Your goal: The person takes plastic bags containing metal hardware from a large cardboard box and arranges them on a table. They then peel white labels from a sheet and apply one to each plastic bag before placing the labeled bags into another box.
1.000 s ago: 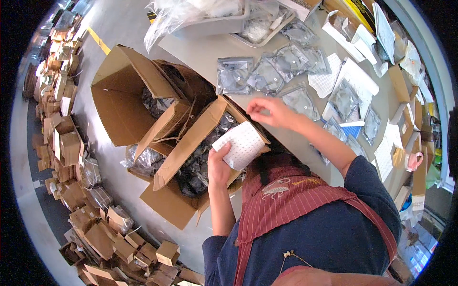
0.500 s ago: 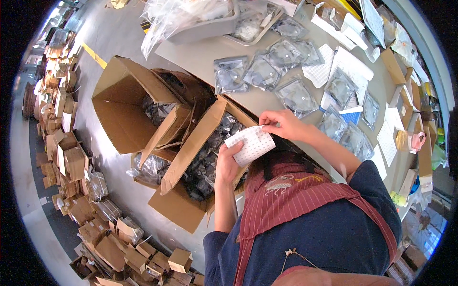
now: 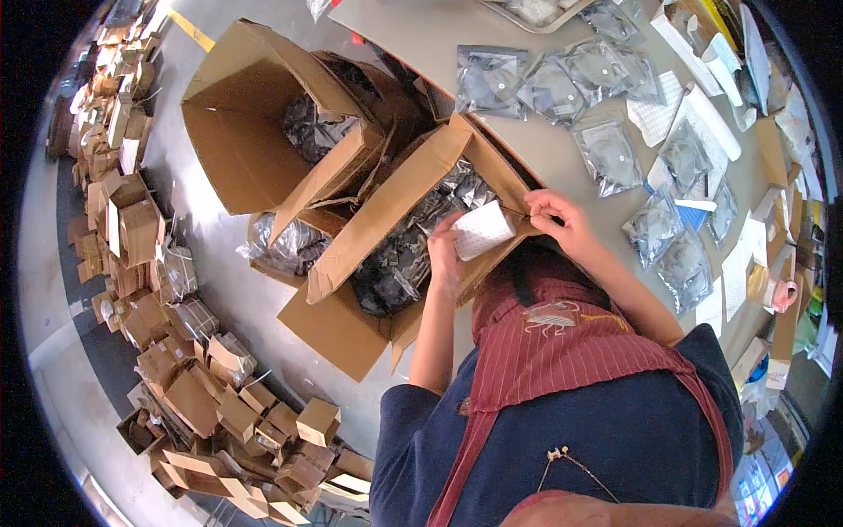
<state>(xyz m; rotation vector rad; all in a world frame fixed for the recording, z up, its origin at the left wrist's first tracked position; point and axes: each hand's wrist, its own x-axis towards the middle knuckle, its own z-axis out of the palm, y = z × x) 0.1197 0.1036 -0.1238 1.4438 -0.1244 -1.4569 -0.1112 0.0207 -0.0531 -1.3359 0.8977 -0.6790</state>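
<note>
My left hand (image 3: 445,250) grips a folded white sheet of small printed labels (image 3: 485,232) above the edge of an open cardboard box (image 3: 386,206). Dark parts in shiny clear bags (image 3: 391,259) fill that box. My right hand (image 3: 562,221) is apart from the sheet, near the box's right corner and the table edge. Its thumb and fingers are pinched together; anything between them is too small to make out. Nearest to it on the table lies a flat clear bag with a grey part (image 3: 608,155).
More bagged parts (image 3: 493,81) and white label sheets (image 3: 657,107) lie on the grey table (image 3: 421,39). Behind the near box, a taller open carton (image 3: 237,132) leans on its side. Many cardboard boxes (image 3: 193,400) are piled on the floor at left.
My right hand has come away from the sheet and moved right. My left hand still holds the sheet, now folded smaller or tilted. The view has shifted, with the table sitting higher up.
</note>
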